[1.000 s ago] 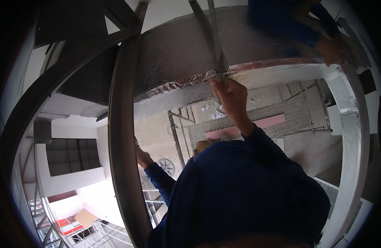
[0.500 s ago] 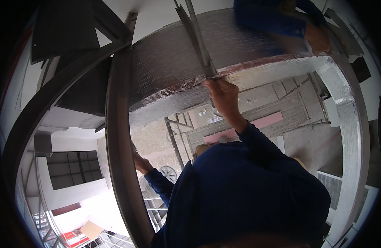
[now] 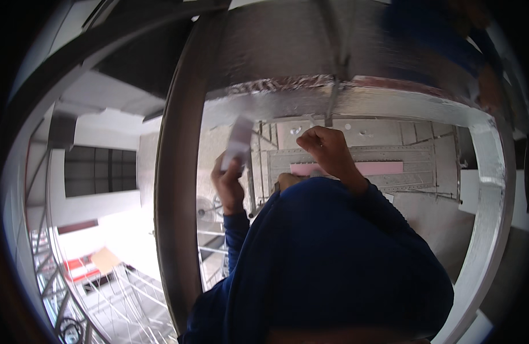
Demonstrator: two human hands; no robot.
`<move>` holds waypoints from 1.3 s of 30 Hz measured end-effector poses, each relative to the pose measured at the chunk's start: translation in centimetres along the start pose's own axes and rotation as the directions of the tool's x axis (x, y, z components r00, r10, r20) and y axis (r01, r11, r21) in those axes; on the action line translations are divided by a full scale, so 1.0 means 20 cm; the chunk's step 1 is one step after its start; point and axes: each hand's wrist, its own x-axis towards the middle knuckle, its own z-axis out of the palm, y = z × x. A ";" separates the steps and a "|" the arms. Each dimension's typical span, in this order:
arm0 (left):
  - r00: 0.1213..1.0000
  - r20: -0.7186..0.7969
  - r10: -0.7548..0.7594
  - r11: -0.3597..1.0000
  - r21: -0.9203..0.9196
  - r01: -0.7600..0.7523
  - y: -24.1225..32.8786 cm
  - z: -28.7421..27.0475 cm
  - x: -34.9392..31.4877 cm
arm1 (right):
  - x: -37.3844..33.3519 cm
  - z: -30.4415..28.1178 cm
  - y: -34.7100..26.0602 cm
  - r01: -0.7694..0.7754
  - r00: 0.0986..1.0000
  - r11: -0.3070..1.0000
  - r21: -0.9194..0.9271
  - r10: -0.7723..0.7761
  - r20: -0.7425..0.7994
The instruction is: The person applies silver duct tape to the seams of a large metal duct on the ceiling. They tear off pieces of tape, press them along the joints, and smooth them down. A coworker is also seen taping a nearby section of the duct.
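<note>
My left hand (image 3: 229, 180) is raised beside the dark upright metal beam (image 3: 181, 166). Its fingers are closed on a flat, pale, rectangular piece (image 3: 239, 140), smeared by motion, so its exact kind is unclear. My right hand (image 3: 329, 146) is closed with the fingers curled together, just below the foil-covered edge (image 3: 287, 106) of a large silvery duct (image 3: 270, 43). Whether anything small is in those fingers is hidden. Crumpled foil and a reddish-brown strip (image 3: 393, 83) run along the duct's edge. A thin metal rod (image 3: 335, 57) crosses in front of the duct.
At the upper right, another person's blue sleeve (image 3: 442, 46) and hand (image 3: 488, 92) are at the duct. A foil-wrapped frame (image 3: 491, 200) curves down the right. Far below lie a perforated metal platform (image 3: 419, 156) with a pink board (image 3: 379, 167) and white railings (image 3: 132, 298).
My left hand has come out from behind the beam and up, with the flat pale piece in it. My right hand has left the duct's foil edge. The view has shifted.
</note>
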 end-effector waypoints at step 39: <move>0.940 0.325 0.102 0.924 -0.380 0.031 -0.07 0.17 0.02 | 0.00 0.03 0.10 -0.389 0.921 0.544 0.743 0.218 0.323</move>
